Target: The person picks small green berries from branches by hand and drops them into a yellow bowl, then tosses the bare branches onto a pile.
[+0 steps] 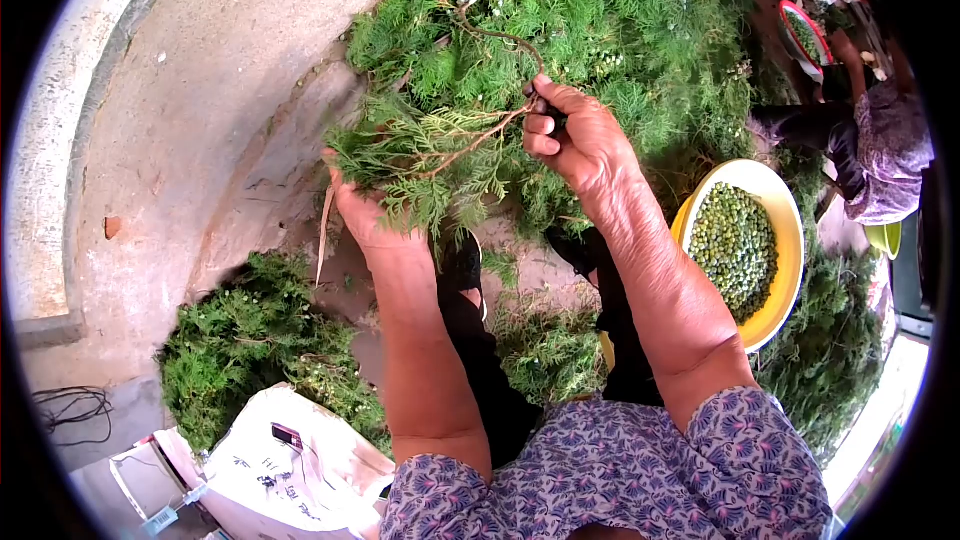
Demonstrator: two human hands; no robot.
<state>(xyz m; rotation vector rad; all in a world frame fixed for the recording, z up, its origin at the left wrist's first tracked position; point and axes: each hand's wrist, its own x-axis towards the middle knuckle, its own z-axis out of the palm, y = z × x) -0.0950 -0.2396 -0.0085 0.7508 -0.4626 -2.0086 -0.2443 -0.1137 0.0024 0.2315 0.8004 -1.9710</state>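
Observation:
A leafy conifer branch (452,155) with flat, fern-like green sprays stretches between my two hands. My right hand (583,145) is closed around its brown woody stem, thumb and fingers pinched at the cut end. A thin, curved brown twig (505,37) rises from the top of that hand toward the pile beyond. My left hand (372,215) is at the leafy end, its fingers closed in among the sprays and mostly hidden by them. Beyond both hands lies a big heap of the same cut greenery (620,20).
Right of my leg stands a yellow basin (790,270) holding small green cones or berries. More greenery (260,340) is piled at lower left beside a white sack (270,450) with a phone (287,435). Another person (890,150) sits at right near a red-rimmed basin (822,52).

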